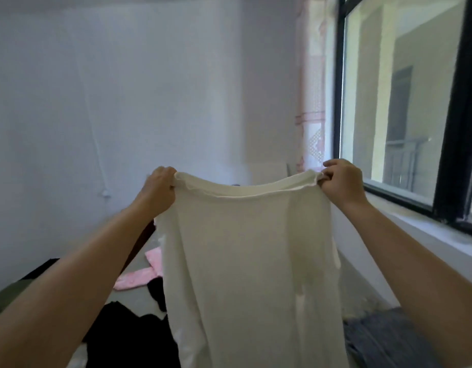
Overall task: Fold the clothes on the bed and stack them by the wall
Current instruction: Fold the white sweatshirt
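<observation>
I have both hands raised in front of me, arms stretched forward, with a thin cream-white knit garment (250, 261) held up between them. My left hand (160, 187) sits at about ten o'clock from the middle of the cloth, fingers curled tight round the left end of its rolled top edge. My right hand (342, 181) is at about two o'clock, pinching the right end of that same edge between thumb and bent fingers. The edge sags slightly between the two hands, and the rest of the cloth hangs straight down from them, filling the centre of my view and running out of the bottom at six o'clock.

Below and behind the hanging cloth is the grey bed (134, 293). On it, at about eight o'clock from the cloth, lies a pale pink garment (143, 274), partly hidden behind the cloth's left side. A crumpled black garment (123, 338) lies nearer me at seven o'clock, touching the hanging cloth's lower left side as I see it. A second dark piece sits just beyond it; I cannot tell whether they are one item. At four o'clock a blue-grey striped fabric (383, 338) lies on the bed beside the wall under the black-framed window (452, 107). An olive-green cloth (6, 296) shows at nine o'clock, by my left forearm. The plain white wall (123, 88) stands ahead at twelve o'clock.
</observation>
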